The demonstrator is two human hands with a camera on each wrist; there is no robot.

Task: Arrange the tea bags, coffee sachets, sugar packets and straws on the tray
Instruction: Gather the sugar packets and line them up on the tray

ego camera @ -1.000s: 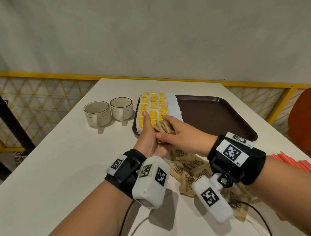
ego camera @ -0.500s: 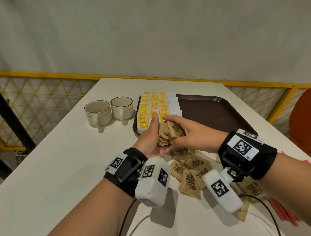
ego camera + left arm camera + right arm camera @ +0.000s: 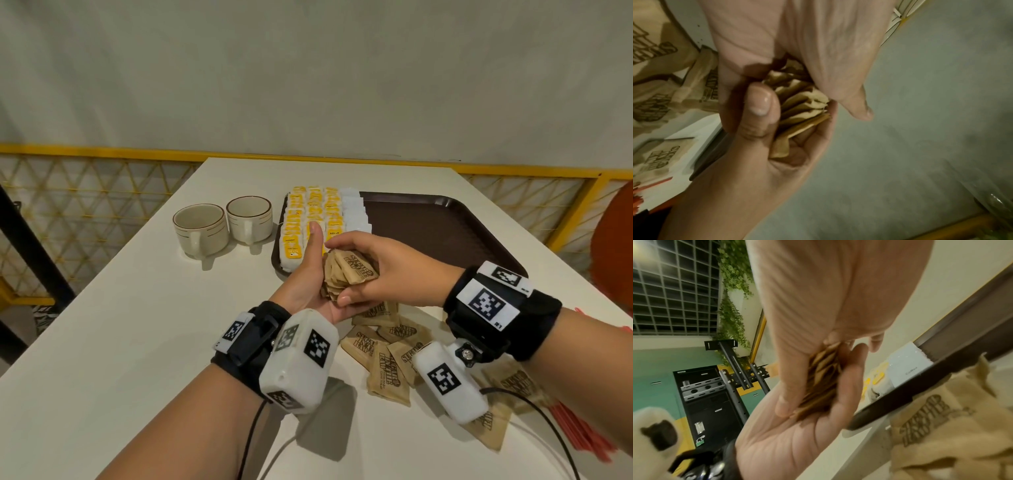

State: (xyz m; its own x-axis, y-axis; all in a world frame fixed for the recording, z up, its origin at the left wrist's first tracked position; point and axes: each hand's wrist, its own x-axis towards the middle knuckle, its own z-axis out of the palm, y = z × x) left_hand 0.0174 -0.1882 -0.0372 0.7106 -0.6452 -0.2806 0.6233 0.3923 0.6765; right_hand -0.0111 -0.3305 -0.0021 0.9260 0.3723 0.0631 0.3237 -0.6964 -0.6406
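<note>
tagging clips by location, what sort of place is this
Probably a cafe or a refreshment corner: a serving tray lined with tea bags and coffee sachets, two cups, and brown sugar packets on a table.

right hand [image 3: 830, 308]: pinches brown sugar packets [image 3: 823, 379]
left hand [image 3: 807, 423]: cupped underneath
tray [image 3: 898, 400]: right, holds coffee sachet [image 3: 908, 363]

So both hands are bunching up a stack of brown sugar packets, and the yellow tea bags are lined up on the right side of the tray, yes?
Not quite: the yellow tea bags are lined up on the left side of the tray, as the head view shows. The rest holds: the left hand and right hand bunch up a stack of brown sugar packets.
</note>
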